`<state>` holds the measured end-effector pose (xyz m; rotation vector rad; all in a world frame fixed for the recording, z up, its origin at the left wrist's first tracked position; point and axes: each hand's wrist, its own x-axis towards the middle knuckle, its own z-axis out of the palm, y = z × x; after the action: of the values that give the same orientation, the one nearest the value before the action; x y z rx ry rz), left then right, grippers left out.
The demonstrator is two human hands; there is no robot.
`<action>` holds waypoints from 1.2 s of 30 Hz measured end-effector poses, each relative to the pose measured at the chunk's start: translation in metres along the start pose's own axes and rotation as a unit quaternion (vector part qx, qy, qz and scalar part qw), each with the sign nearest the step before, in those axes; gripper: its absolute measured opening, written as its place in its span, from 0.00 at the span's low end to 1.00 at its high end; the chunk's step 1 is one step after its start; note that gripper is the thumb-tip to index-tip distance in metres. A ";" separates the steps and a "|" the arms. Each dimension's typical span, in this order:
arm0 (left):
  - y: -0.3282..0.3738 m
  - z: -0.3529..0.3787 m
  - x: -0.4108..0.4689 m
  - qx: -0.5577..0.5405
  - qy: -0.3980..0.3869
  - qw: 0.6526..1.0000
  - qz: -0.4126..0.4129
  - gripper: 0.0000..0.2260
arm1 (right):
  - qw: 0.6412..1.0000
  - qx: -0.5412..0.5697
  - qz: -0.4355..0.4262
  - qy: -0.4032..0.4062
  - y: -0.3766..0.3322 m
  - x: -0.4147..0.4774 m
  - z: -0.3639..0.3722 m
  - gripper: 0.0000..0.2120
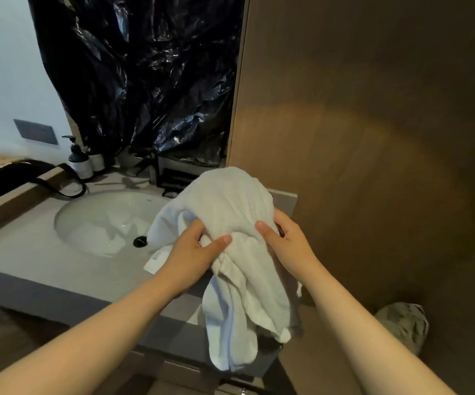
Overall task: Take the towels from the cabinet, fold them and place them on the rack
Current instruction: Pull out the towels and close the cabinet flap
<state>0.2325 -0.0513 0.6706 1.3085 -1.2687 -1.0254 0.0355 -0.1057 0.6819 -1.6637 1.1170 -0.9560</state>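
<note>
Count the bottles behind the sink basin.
2: a dark pump bottle with a pale label at the grey counter's back left, and a second dark labelled bottle just right of it. Others may sit behind.

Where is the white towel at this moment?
In the head view the white towel is centre frame, gripped by the left hand and the right hand, draped over the front edge of the counter just right of the sink basin.

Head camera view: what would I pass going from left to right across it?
Black bag → pump bottle → sink basin → white towel → brown wood panel.
</note>
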 end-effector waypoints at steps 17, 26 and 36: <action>-0.063 0.077 0.105 -0.018 -0.008 0.999 -0.033 0.20 | 0.988 -0.083 0.095 0.085 0.076 0.068 -0.018 0.31; -0.104 0.098 0.149 0.026 -0.098 0.989 -0.109 0.29 | 0.971 -0.198 0.130 0.033 0.146 0.027 -0.028 0.35; -0.141 0.082 0.142 0.253 -0.127 0.959 -0.016 0.36 | 0.936 -0.303 0.175 -0.044 0.170 0.036 -0.025 0.30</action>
<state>0.1845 -0.2083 0.5300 1.6174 -1.7943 -0.9460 -0.0218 -0.1798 0.5336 -1.8603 1.6901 -0.3109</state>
